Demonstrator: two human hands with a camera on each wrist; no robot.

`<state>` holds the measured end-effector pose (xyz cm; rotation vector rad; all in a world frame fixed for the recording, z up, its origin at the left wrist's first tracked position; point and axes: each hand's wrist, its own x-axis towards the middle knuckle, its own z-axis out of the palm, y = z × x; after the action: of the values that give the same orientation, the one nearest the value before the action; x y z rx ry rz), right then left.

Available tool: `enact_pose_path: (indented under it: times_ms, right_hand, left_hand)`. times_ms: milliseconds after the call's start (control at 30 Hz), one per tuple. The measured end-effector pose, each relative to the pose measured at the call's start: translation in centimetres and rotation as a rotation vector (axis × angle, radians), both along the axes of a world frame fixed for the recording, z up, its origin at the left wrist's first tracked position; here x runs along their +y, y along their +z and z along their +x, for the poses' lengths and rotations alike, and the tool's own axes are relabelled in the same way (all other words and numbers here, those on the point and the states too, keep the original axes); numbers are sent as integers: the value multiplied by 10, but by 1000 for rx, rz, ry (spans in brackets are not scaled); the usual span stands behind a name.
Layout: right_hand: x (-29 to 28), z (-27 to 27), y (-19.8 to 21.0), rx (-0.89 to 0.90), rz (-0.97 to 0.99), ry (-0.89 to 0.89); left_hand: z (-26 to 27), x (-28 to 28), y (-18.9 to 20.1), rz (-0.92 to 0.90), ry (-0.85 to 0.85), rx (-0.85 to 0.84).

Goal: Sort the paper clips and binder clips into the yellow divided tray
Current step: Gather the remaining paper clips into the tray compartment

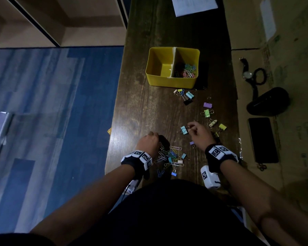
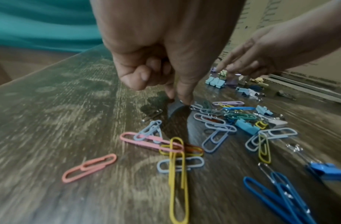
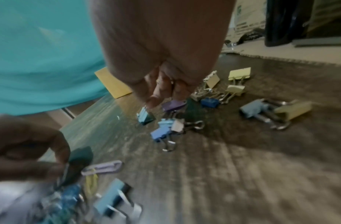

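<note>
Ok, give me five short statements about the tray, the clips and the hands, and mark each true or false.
1. The tray's right compartment holds paper clips. True.
2. The left compartment is full of binder clips. False: it looks empty.
3. The right hand reaches a light blue binder clip. True.
4. The left hand rests inside the tray. False: its fingers touch the table by a paper clip pile.
5. All binder clips are sorted. False: many lie on the table.

A black phone (image 1: 263, 139) lies beside a wristwatch (image 1: 247, 72).
</note>
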<state>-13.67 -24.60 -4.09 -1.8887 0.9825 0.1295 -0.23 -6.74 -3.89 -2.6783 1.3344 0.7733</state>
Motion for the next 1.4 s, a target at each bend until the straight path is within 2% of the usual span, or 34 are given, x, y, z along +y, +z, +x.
enact_pose_path:
  times_ms: [67,200,367,433,600,667,900,1033,1133,1267,1400]
  right_hand:
    - [-1,-10,0,-12,-29,82]
    - [-4,-36,2,148,-178,366]
    - [-7,-43,4,158,-338,220]
    - [-4,-37,5,131,-361,284]
    - [32,-14,0,99,-259,594]
    - [45,-7,-6,95,-266,641]
    - [57,-4,-19,61,-386,638]
    - [61,-9,-19,77,-451,594]
    - [67,-11,-19,121,-471,542]
    - [73,-15,-23,152,-522,573]
    - [69,-14,-22,150,-475,571]
  left_hand:
    - [1,1,0,-42,-16,30]
    - [3,3,-1,-75,-209,52]
    - [9,2,-8,6,-248,108]
    - [10,1,-7,12,-215,197]
    - [11,1,4,-74,-19,324]
    - [14,3,7,-93,20,364]
    - [21,15,3,-159,-47,364]
    - [12,20,8,-106,-62,305]
    - [5,24,6,-103,-188,215]
    - [-1,31,-4,-90,-434,149]
    - [-5,29,-9,-89,-462,84]
